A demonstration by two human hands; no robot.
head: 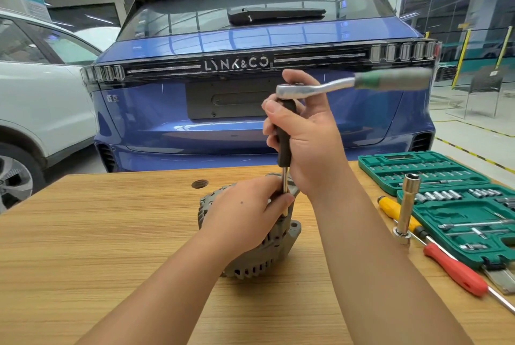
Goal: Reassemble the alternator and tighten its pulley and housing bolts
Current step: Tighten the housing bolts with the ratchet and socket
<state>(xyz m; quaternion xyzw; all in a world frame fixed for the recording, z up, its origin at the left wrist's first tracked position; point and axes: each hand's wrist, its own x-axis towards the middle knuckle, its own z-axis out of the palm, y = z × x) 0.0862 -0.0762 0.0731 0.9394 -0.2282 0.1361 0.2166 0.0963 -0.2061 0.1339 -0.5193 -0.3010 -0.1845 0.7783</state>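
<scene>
Alternator (252,236) sits mid-bench (83,233), housing halves already joined. Left hand (245,213) grips its top, pinching the driver shaft. Right hand (303,144) wraps the black driver handle (284,132) above it, ratchet (334,85) on top. Housing bolt tightening looks underway; pulley status hidden.

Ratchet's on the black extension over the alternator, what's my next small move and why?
Probably swing the ratchet handle a short stroke. The right hand grips the black extension upright, the left hand pinches its shaft at the alternator housing, so it looks seated, though the bolt itself is hidden.
</scene>
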